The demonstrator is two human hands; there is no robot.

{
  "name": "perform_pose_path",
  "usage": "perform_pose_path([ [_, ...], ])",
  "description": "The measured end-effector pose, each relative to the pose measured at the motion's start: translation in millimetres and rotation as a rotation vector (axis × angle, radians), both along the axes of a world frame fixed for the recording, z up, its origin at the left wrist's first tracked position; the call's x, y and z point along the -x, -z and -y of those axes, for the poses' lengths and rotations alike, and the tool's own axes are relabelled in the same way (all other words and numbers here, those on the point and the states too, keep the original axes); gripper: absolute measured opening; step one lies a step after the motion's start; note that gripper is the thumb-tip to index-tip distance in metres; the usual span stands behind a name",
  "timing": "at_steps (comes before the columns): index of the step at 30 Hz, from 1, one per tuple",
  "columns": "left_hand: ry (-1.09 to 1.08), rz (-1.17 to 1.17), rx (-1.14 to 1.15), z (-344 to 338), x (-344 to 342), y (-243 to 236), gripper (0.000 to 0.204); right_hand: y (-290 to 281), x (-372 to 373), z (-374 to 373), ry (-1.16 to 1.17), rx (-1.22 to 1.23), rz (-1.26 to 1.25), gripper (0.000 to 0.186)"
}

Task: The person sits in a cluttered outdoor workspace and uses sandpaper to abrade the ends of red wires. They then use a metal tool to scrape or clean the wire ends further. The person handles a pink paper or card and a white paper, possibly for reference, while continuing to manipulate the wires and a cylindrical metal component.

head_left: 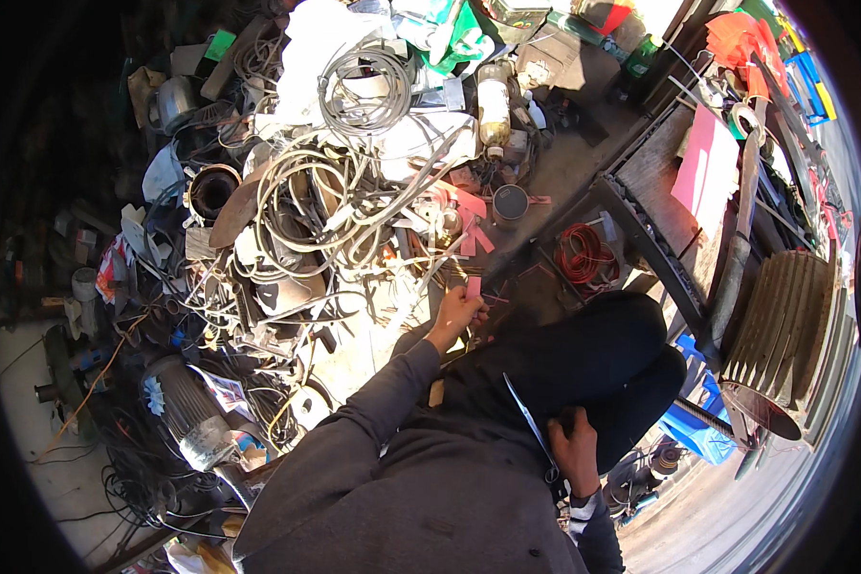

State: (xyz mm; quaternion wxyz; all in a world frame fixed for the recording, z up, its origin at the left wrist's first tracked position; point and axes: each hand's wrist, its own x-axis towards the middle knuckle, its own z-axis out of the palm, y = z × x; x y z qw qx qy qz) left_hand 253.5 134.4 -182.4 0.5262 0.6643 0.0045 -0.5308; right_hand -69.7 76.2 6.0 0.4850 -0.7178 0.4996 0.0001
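Note:
A small pink strip (474,287) is pinched in my left hand (456,316), held over the clutter beyond my legs. Several other pink strips (474,225) lie just past it. My right hand (574,445) has its fingers curled on my dark-trousered thigh, right beside long silver scissors (526,411); whether it grips them or anything else is unclear. Near the pink strips stand a small round metal can (510,202) and loops of tangled grey cable (301,210).
A metal frame (660,239) at the right bears pink card (703,167). Red wire (584,253) lies below it, with a ribbed metal housing (775,325) and blue plastic crate (694,430) nearby. An electric motor (187,411) and dense scrap fill the left.

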Motion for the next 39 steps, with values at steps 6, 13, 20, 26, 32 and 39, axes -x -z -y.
perform_pose_path([
  [6, 0.009, 0.051, -0.001, -4.1, -5.6, 10.7, 0.022, 37.6, 13.5, 5.5, -0.054, 0.198, -0.129, 0.024],
  [13, -0.082, 0.144, 0.022, 15.8, -15.0, 16.8, 0.018, 56.2, 7.7, 11.9, -0.140, 0.230, -0.298, 0.018],
  [20, -0.103, 0.454, -0.176, 64.0, -28.4, 44.9, 0.033, 29.8, 4.4, 9.0, 0.076, 0.218, -0.164, 0.018],
  [26, -0.195, 0.762, -0.348, 102.1, -22.3, 69.1, 0.050, 15.7, 1.1, 11.9, 0.134, 0.147, -0.137, 0.020],
  [32, -0.044, 0.968, -0.399, 103.1, -25.3, 147.1, 0.030, 14.8, -0.1, 13.4, 0.149, 0.141, -0.144, 0.020],
  [39, 0.118, 0.906, -0.452, 103.2, -25.5, 171.8, 0.037, 18.6, 1.9, 12.4, 0.155, 0.170, -0.109, 0.021],
])
